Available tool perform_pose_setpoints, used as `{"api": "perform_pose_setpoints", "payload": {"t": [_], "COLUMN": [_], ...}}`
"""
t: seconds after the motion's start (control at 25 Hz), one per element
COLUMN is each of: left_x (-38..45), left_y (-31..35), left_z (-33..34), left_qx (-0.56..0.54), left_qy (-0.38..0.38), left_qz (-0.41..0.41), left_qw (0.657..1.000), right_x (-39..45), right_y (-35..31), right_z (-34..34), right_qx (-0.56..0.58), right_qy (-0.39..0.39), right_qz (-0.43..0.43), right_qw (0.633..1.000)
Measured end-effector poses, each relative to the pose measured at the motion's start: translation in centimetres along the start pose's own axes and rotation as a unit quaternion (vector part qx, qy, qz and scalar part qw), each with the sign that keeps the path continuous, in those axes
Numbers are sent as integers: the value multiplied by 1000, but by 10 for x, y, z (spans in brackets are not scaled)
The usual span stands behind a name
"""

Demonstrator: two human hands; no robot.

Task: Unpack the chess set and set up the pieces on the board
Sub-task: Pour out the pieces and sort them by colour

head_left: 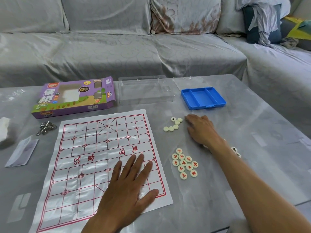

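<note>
Our left hand [133,180] lies flat, fingers spread, pressing the paper board [94,158] down at its lower right; it grasps nothing. Our right hand [200,130] reaches out toward one o'clock, palm down, fingers relaxed and holding nothing, its fingertips just beside the small cluster of pale pieces [173,125] at its nine o'clock. The red-lettered pieces [185,163] sit nearer us, at three o'clock from the left hand. We judge the right hand nearer to both groups; the board's long axis runs away from us.
</note>
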State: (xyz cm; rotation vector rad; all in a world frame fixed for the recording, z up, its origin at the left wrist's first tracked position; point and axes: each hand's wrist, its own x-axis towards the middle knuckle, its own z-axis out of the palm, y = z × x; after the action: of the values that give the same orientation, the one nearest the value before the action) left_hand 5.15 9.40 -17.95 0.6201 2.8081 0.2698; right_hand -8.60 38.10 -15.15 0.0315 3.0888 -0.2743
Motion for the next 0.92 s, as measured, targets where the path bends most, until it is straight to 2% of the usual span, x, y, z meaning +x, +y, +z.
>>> {"api": "perform_pose_setpoints", "payload": {"t": [0.12,0.16,0.32,0.4,0.56,0.72,0.84,0.92], "left_x": [1,0,-2,-2,-2,-1,-1,0], "left_y": [-2,-1,3,2,0,-2,-3,-2], "left_z": [1,-1,-7,-7,-3,-1,2,1], "left_qx": [10,7,14,20,6,-1,5,-9], "left_qy": [57,47,19,22,27,50,33,53], "left_qz": [8,9,0,0,4,0,6,6], "left_qw": [998,999,1000,1000,1000,999,999,999], "right_x": [-7,-10,-32,-39,-23,-1,1,-2], "right_y": [1,-1,-11,-15,-23,-21,-12,-8], "right_z": [-3,-6,-23,-25,-14,11,16,13], "right_qx": [87,112,138,140,155,42,87,131], "right_qy": [28,15,-153,-186,-7,34,95,108], "right_qz": [16,24,2,-6,-2,-41,-23,-1], "right_qw": [996,993,978,972,988,998,991,985]}}
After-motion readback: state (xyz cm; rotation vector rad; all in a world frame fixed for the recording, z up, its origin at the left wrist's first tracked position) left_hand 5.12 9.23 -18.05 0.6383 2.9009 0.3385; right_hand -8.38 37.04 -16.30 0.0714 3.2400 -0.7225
